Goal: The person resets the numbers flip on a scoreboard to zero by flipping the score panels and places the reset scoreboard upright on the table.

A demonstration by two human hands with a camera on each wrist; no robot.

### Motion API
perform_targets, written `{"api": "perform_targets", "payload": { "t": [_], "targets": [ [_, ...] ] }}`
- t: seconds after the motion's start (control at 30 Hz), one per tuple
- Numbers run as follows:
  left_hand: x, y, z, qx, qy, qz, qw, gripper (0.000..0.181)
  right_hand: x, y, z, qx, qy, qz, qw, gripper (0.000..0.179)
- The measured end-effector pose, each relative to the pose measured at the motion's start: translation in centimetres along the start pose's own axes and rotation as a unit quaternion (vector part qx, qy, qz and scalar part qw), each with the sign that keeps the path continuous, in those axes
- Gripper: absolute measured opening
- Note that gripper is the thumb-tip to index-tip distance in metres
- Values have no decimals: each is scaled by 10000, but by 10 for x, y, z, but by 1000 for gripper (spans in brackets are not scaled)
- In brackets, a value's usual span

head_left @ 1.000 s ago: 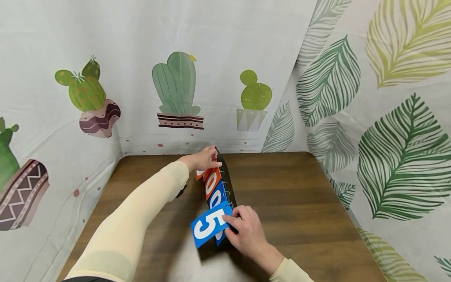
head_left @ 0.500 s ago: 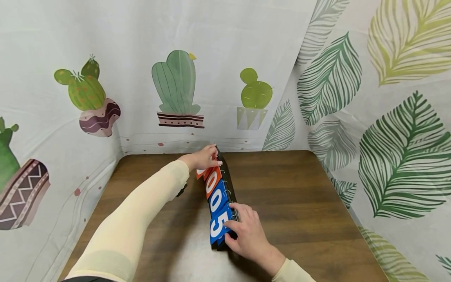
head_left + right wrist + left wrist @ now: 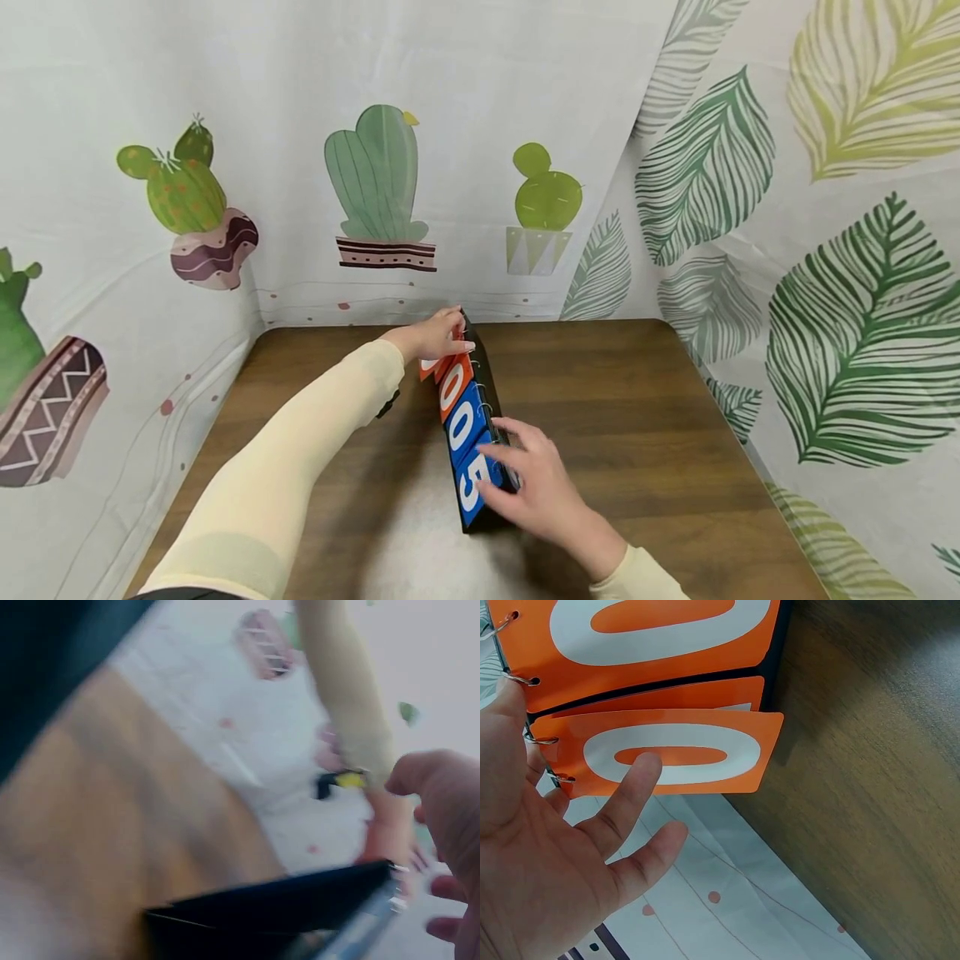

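A flip scoreboard (image 3: 483, 375) with a black folded stand stands lengthwise on the table, its number cards hung on metal rings. Two blue cards lie at the near end: one reads 0 (image 3: 462, 422), the nearest reads 5 (image 3: 469, 492). Orange 0 cards (image 3: 453, 385) follow toward the far end. My left hand (image 3: 435, 335) holds the far end by its ringed top edge; in the left wrist view one fingertip lies over the small orange 0 card (image 3: 746, 765). My right hand (image 3: 543, 479), fingers spread and blurred, hovers by the blue 5 card.
The brown wooden table (image 3: 637, 433) reaches back to a hanging cloth (image 3: 285, 167) printed with cacti. A leaf-printed cloth (image 3: 825, 275) hangs along the right side. The right wrist view is heavily blurred.
The blue 5 card, first lifted and slanted in my right fingers, has come down flat on the scoreboard. My right hand has let go and its fingers have spread. My left hand stays put.
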State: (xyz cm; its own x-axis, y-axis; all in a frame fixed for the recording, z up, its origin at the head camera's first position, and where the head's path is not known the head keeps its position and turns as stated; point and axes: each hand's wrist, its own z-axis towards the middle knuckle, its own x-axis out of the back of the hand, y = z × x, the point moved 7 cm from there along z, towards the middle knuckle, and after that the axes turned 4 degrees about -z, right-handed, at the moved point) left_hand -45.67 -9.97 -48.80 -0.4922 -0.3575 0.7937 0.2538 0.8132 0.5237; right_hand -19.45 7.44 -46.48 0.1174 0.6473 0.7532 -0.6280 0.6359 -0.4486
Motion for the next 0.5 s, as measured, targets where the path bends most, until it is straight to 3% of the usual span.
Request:
{"api": "perform_targets", "payload": {
  "t": [0.1, 0.2, 0.27, 0.33, 0.5],
  "targets": [
    [0, -2, 4, 31, -22, -14, 10000, 41, 17, 15, 4, -61, 271, 734, 9969, 39],
    [1, 0, 2, -23, -20, -2, 10000, 41, 19, 42, 3, -667, 140, 1555, 9855, 36],
    [1, 4, -3, -73, -20, -18, 10000, 42, 12, 63, -1, -1272, -53, 1976, 9720, 33],
    [2, 8, -9, -126, -15, -44, 9999, 42, -1, 81, -9, -1878, -271, 2394, 9522, 33],
    [3, 10, -13, -90, 12, -69, 9999, 42, -40, 106, -31, -2865, -788, 2861, 9110, 44]
  ]
}}
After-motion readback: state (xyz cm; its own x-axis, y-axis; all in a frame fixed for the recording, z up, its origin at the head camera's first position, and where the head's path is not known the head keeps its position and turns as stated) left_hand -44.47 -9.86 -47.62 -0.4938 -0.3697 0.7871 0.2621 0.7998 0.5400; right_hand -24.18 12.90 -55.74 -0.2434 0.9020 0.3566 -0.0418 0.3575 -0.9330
